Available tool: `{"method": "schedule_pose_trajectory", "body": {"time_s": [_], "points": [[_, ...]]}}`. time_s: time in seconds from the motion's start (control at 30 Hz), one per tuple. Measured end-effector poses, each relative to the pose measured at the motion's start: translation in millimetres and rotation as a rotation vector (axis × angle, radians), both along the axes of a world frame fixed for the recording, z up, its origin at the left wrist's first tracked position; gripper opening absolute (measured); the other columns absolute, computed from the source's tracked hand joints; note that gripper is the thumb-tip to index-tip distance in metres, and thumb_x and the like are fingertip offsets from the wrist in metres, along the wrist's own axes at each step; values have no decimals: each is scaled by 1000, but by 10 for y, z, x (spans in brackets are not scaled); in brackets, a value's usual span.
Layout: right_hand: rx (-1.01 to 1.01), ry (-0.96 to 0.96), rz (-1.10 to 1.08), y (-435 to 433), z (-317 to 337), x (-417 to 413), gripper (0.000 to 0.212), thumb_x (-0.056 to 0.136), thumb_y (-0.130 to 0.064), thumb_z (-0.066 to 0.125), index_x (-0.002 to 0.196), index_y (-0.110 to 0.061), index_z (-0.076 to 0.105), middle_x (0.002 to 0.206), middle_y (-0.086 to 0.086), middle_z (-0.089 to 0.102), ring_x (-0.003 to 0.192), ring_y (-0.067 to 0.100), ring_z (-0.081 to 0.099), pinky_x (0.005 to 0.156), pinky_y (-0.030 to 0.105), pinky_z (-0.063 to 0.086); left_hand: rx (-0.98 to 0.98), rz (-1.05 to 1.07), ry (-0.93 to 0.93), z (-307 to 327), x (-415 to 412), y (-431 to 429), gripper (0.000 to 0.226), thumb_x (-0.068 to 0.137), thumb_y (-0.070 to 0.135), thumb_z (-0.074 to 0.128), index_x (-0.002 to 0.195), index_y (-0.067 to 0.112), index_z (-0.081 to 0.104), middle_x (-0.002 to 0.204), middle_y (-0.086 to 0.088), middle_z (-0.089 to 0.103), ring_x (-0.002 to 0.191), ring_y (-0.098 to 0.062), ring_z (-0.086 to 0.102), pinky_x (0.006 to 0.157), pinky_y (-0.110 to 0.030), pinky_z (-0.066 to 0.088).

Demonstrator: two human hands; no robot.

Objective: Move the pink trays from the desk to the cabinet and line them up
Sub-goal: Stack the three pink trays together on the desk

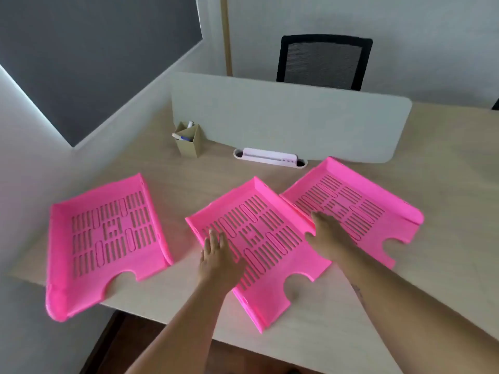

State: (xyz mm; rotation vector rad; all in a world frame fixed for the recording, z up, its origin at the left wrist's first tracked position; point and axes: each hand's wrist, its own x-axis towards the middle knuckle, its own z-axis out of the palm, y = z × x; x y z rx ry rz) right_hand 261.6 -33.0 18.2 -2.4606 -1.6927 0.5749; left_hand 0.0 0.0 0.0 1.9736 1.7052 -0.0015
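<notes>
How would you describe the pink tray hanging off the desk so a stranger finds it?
Start at the wooden desk. Three pink trays lie on it; take the left tray, apart from the other two. Its near corner juts past the desk edge, and no hands touch it.

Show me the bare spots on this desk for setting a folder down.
Free: the desk right of the right tray, and the strip between the left tray and pen holder. Crowded: the middle tray touches the right one, under both hands.

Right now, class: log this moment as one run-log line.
stage: reaching | trays on desk: three | left hand: on middle tray | right hand: at its right wall | lifted: none
</notes>
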Motion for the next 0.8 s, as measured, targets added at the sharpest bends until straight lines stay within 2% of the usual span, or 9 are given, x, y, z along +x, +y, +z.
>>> {"method": "schedule_pose_trajectory", "body": {"time_s": [0.17,0.23,0.37,0.47,0.53,0.6,0.67,0.73,0.8], "points": [[-161,-106,3,-122,-311,-85,71,98,-32,46,154,-4,12,163,16,14,148,38,13,119,46,23,-27,-75,52,-296,-112,-168,87,93,44,36,152,5,-15,161,-12,-20,145,-24,-25,120,-41,-5],[-159,-141,3,-183,-385,-144,73,99,-32,46,155,-4,8,164,16,9,149,39,8,120,47,20,-25,-108,67,-307,-193,-109,81,94,35,33,152,6,-16,160,-11,-23,143,-23,-28,121,-42,-4],[-61,-62,-34,-318,-435,-418,70,97,-26,52,154,-5,16,157,15,32,141,30,38,112,41,39,-1,-144,87,-283,-484,40,73,97,16,34,154,9,-12,158,-6,-30,144,-27,-26,118,-45,26],[-2,71,-144,-376,-442,-654,67,96,-18,54,153,-8,20,147,13,43,120,25,59,92,35,55,-1,-75,-35,-314,-661,95,75,97,10,35,154,12,-13,154,-3,-35,149,-29,-7,104,-39,47],[34,88,-195,-389,-462,-743,59,96,-15,53,148,-8,29,135,11,52,110,25,62,84,37,57,-22,39,-205,-339,-719,71,80,96,6,39,153,15,-15,158,0,-31,139,-31,35,74,-23,57],[52,96,-223,-369,-466,-781,48,95,-14,53,140,-6,37,124,11,58,103,26,65,78,39,58,-54,138,-358,-409,-748,28,87,96,3,44,153,20,-18,161,2,-22,116,-34,56,45,-10,47],[54,126,-238,-324,-465,-794,41,96,-12,53,134,-4,41,117,13,61,96,28,66,73,41,58,-83,247,-472,-469,-764,-1,88,95,1,46,154,23,-16,160,7,7,97,-33,65,38,-13,44],[46,180,-253,-269,-465,-788,41,96,-9,52,136,-4,41,113,17,64,89,30,68,67,38,58,-111,335,-505,-494,-760,-29,79,95,1,43,156,23,-2,133,9,45,64,-20,67,37,-21,47],[39,219,-273,-234,-493,-775,44,98,-7,48,141,-6,39,112,19,67,79,28,67,53,29,51,-108,393,-512,-520,-755,-61,63,94,-1,40,152,16,21,98,6,65,48,-12,62,34,-22,48]]}}
